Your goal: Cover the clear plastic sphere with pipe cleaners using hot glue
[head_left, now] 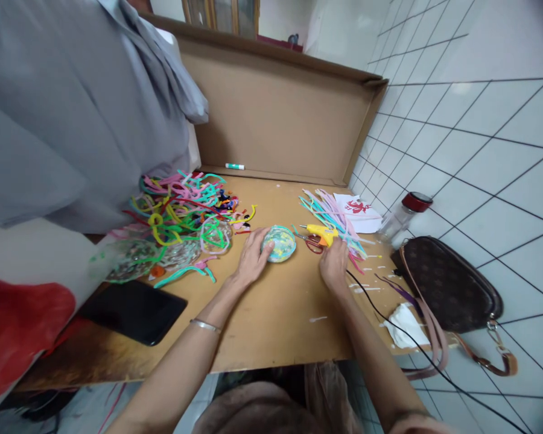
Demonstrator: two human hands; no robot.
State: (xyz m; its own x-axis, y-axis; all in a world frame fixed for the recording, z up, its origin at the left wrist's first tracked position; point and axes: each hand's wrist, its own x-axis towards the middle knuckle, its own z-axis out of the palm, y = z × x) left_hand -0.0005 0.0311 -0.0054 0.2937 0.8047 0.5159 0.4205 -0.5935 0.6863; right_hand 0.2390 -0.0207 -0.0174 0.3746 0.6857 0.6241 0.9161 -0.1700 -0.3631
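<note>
Our left hand (254, 253) holds the disc (281, 244) by its edge; our right hand (333, 262) grips the glue gun (320, 232), scissors (315, 246) alongside.

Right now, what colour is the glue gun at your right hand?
The glue gun is mostly yellow, seen best in the head view.

The right hand (335, 265) hides the yellow glue gun's (322, 234) grip, and the black cord (384, 317) slips from my view at lower right. The red print (358, 207) is too small to make out.
</note>
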